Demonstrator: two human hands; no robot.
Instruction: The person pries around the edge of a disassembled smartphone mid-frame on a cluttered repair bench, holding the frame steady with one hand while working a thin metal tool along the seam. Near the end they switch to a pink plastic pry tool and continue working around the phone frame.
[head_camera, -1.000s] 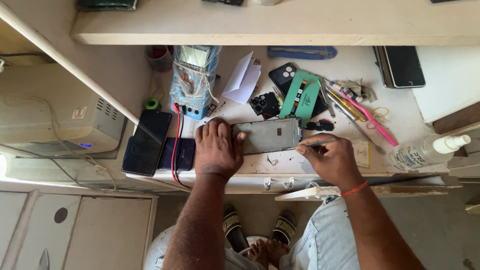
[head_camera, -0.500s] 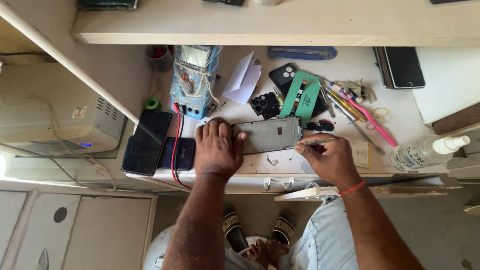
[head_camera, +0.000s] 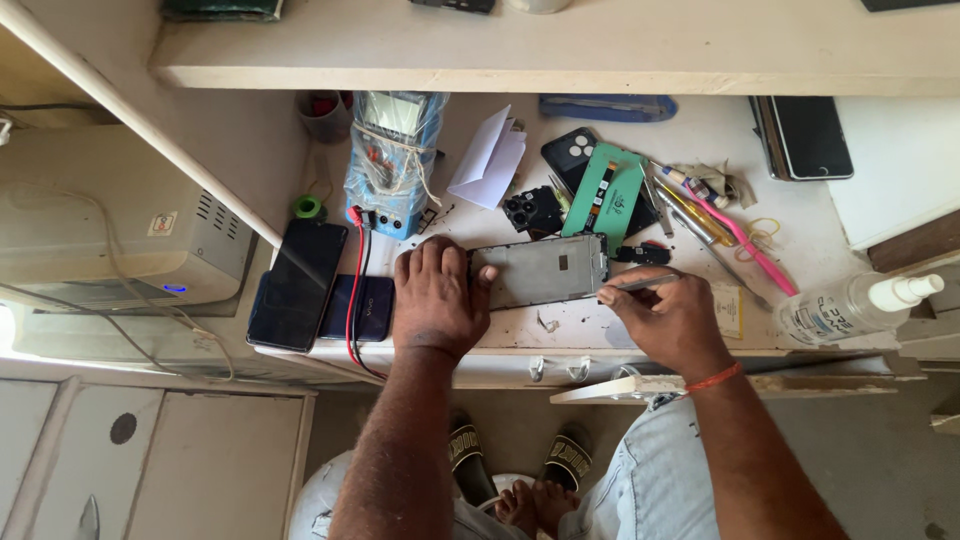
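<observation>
Phone frame (head_camera: 543, 270) lies flat on our bench (head_camera: 700, 150), near the front edge. From the head view, our left hand (head_camera: 437, 297) lies spread on its left end and presses it down. Our right hand (head_camera: 672, 318) pinches a thin metal tool (head_camera: 640, 284), tip at the frame's right end. The frame looks stripped bare; loose parts lie near it, so more work seems left.

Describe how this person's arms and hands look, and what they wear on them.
Both arms are bare to above the elbow, with no sleeves, gloves or watch in view. The left hand has no rings or bands that show. The right hand has a thin orange-red thread band around its wrist. Both forearms are hairy. Pale blue jeans show below the right arm.
</observation>
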